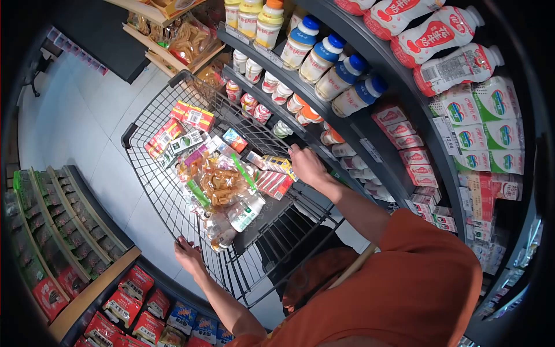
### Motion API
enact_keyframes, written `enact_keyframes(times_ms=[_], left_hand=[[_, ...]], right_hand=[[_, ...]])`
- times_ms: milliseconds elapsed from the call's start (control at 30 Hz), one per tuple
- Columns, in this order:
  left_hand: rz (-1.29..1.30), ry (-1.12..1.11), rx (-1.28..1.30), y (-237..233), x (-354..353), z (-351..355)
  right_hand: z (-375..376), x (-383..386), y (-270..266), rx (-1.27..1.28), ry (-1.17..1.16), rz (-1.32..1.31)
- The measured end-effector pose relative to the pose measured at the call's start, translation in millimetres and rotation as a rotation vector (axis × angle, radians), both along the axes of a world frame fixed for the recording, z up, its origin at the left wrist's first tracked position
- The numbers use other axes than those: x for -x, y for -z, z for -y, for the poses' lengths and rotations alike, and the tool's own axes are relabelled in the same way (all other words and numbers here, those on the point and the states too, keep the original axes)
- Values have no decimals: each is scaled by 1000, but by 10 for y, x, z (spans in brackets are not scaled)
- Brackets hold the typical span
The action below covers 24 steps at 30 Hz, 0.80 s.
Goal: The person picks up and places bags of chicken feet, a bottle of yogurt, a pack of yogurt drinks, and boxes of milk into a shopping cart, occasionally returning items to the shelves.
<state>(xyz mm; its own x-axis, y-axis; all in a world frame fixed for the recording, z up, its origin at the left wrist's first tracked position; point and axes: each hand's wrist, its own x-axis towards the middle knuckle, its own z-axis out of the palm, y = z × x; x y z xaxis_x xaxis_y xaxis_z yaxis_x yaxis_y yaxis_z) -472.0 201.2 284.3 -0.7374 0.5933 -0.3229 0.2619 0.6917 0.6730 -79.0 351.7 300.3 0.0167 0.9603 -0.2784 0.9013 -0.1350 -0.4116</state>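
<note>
A person's right hand [309, 166] curls at one side of a wire cart [263, 224], against the end of a yellow carton [278, 164]; whether it grips carton or rim cannot be told. The left hand [189, 257] bends its fingers at the opposite rim, no item visible in it. Between them, inside the cart, lie a clear bag of brown snacks [222, 184], red-and-yellow boxes [195, 117] toward the far end and a white-and-green pack [247, 213]. The step in hand appears to be steadying or guiding the loaded cart; moving it would call for a firm hold on both sides and care beside the shelf [335, 115] near the right hand. Blue-capped bottles [317, 60] line that shelf; red packets [122, 306] sit at lower left; pale floor [87, 110] stretches beyond.
</note>
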Motion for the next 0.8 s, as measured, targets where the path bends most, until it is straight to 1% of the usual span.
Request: enact_keyframes(times_ms=[100, 233, 367, 400, 500, 533, 733, 767, 800], left_hand=[[40, 3, 4, -17, 0, -20], [39, 26, -14, 78, 51, 34], [6, 35, -17, 110, 52, 44], [35, 60, 12, 85, 73, 37], [48, 36, -7, 109, 71, 55], [42, 41, -10, 109, 63, 51], [-11, 16, 31, 103, 39, 58], [55, -10, -94, 168, 91, 85], [-19, 23, -31, 218, 145, 144]], right_hand=[[-15, -9, 38, -40, -4, 20], [-28, -10, -84, -13, -4, -24], [-80, -2, -140, 38, 181, -161], [-87, -14, -69, 12, 212, -205], [-106, -39, 91, -64, 337, -342], [-118, -24, 90, -53, 395, -354], [-118, -23, 54, 34, 368, -298], [-116, -4, 65, 36, 391, -295], [-109, -6, 117, -10, 368, -308]])
